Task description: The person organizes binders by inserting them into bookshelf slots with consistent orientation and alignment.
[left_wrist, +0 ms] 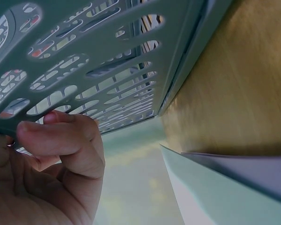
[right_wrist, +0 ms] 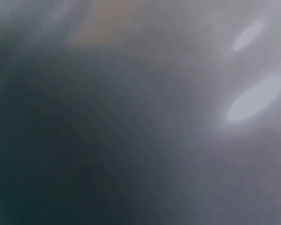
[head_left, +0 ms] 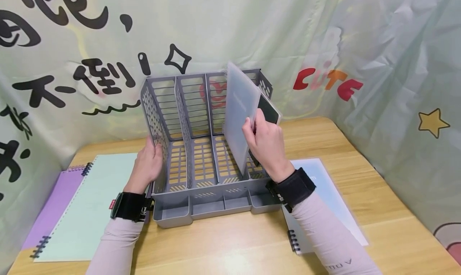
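A grey desktop file rack (head_left: 196, 157) with upright dividers and small front bins stands on the table. My left hand (head_left: 147, 163) grips the rack's slotted left side wall; in the left wrist view, the fingers of that hand (left_wrist: 61, 150) curl at the edge of the slotted panel (left_wrist: 117, 70). My right hand (head_left: 266, 143) pinches the near edge of a spiral notebook (head_left: 239, 111) with a translucent pale blue cover. This notebook stands tilted in the right part of the rack. Behind it, partly hidden, is a dark-covered book (head_left: 268, 111). The right wrist view is blurred by a close surface.
On the left of the table, a mint-green spiral notebook (head_left: 86, 211) overlaps a purple one (head_left: 54, 207). Another pale blue spiral notebook (head_left: 331, 203) lies at the right, partly under my right forearm. A printed cloth (head_left: 288, 35) hangs behind the wooden table (head_left: 230, 247).
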### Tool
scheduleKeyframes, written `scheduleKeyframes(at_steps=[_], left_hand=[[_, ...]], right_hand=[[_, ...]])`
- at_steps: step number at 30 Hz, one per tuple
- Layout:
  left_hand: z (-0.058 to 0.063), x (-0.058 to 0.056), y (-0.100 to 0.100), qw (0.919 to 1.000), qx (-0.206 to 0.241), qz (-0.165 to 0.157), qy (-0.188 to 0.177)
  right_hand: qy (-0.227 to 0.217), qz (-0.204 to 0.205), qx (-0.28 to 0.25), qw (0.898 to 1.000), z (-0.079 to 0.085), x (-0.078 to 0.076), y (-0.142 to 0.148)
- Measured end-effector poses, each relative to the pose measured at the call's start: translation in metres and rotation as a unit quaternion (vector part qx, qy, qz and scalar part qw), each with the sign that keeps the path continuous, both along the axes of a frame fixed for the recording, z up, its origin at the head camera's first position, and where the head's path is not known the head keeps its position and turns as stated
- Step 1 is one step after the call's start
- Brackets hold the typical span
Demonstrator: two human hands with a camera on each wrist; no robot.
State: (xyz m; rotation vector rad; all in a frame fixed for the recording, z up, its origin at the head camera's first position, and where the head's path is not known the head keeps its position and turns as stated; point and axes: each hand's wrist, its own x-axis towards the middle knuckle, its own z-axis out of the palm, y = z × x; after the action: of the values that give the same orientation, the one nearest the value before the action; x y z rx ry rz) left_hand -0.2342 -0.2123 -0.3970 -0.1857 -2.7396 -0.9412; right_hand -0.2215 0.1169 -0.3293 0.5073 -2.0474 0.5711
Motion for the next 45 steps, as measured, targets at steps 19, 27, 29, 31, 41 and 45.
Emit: scheduleKeyframes(at_steps=[19,27,29,31,41,45], left_hand=[[-0.001,-0.001,-0.001,1.0000,0.001,0.002,-0.003],[-0.001,0.000,0.000,1.0000,0.000,0.003,0.000],[0.000,0.000,0.000,1.0000,0.000,0.002,0.001],[0.000,0.000,0.000,1.0000,0.001,0.002,0.000],[0.000,0.000,0.000,1.0000,0.005,0.000,-0.004],[0.000,0.000,0.000,1.0000,0.002,-0.002,-0.002]], right_hand=[[-0.081,0.008,0.027,0.996,0.002,0.005,-0.001],[-0.091,0.018,0.032,0.995,-0.001,0.006,-0.001],[-0.087,0.018,0.032,0.996,-0.003,0.006,-0.001],[-0.080,0.017,0.031,0.996,-0.005,0.006,0.000],[-0.068,0.018,0.028,0.997,-0.017,0.007,-0.001],[-0.064,0.012,0.028,0.997,-0.021,0.007,-0.002]])
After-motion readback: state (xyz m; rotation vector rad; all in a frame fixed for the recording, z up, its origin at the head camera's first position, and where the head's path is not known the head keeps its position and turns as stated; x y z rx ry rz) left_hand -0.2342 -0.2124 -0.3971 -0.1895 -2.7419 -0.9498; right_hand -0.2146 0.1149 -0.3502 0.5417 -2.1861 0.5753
